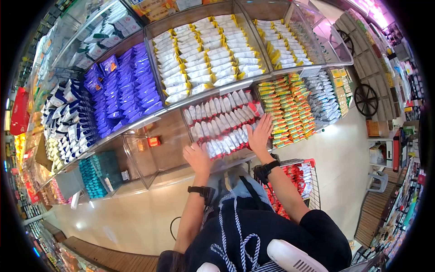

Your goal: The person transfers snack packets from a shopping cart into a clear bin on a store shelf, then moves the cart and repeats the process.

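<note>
Rows of small white packets with red ends [222,120] stand in a lower bin in front of me. At the near left end of these rows is my left hand [197,157], its fingers extended against the front row. My right hand [260,133] lies at the right end, fingers stretched out and thumb apart, beside the bin's right divider. Between my two hands runs the front row of white packets [226,143]. Neither hand is closed round a packet. How firmly the fingertips touch the packets cannot be made out.
Green-and-orange packets [287,109] fill the bin to the right. Behind are yellow-and-white packets [206,52]; purple packets [129,86] lie to the left. A red packet [154,141] lies in the wooden-bottomed bin. A shopping cart [316,183] with red packets stands close at my right.
</note>
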### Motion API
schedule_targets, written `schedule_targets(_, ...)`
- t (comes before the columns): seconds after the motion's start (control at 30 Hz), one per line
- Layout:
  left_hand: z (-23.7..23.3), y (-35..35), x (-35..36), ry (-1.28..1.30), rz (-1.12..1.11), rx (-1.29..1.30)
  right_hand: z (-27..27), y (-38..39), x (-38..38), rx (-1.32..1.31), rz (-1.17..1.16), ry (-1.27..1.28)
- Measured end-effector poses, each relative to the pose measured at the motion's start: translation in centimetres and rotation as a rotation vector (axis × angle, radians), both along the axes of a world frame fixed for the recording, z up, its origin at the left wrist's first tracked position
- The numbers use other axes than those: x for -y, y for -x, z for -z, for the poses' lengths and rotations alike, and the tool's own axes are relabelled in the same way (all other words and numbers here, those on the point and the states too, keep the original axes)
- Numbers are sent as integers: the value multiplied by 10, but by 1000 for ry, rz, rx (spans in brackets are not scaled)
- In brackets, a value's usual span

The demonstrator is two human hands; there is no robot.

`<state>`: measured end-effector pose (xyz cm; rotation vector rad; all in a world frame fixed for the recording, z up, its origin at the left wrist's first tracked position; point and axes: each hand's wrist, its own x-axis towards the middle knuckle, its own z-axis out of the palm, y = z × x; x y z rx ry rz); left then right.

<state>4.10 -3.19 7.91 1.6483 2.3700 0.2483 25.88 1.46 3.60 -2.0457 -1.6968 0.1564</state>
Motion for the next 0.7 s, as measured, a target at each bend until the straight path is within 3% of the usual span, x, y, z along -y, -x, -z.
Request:
schedule_targets(0.07, 20, 0, -3, -306, 34, -64, -2, 3, -6, 71, -5, 42)
schedule_targets(0.2, 43, 21, -11, -181, 83, 54, 1, 6, -14, 171, 24, 111)
schedule_targets(0.3, 31, 21, -10, -212, 50, 75, 1, 6, -12, 108, 28, 108)
schedule_targets(0.33, 27, 18, -6, -343, 53, 134, -2, 4, -13, 68, 23, 93)
schedule_targets(0.43, 14, -1, 1, -415, 686, 150, -20, -5, 2, 23, 72, -11)
schedule_targets(0.53, 8, -43, -7, -306, 1082, 95, -36, -14, 16, -7, 57, -23)
schedule_targets(0.7, 12, -60, -42, -119, 1197, 93, -41, -36, 43, -78, 188, -46)
